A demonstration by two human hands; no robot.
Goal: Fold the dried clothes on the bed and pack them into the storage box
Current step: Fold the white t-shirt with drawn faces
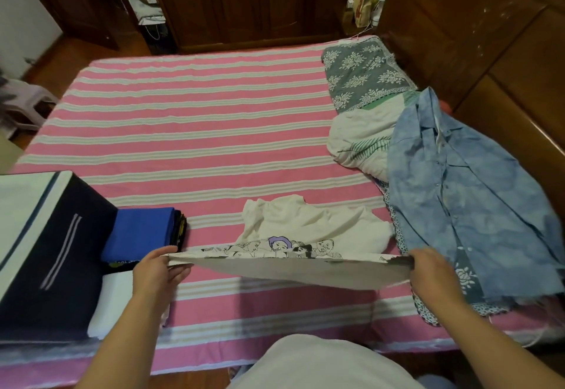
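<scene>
A: Where is the white T-shirt (305,229)?

B: Stretched above the bed (183,119); the left hand (159,269) and right hand (434,272) each pinch one side, fingers curled round the cloth.

A: Count?

B: One blue shirt (470,199), one folded stack (146,232) (layers indistinct). The storage box (46,245) is cut off at left.

Home bedroom. Bed (189,131) with pink striped sheet fills the frame; floral pillow (363,73) upper right. Dark wooden wardrobe (244,0) along the top.

Both arms reach forward; left hand (159,269) and right hand (434,272) each pinch cloth with curled fingers
</scene>
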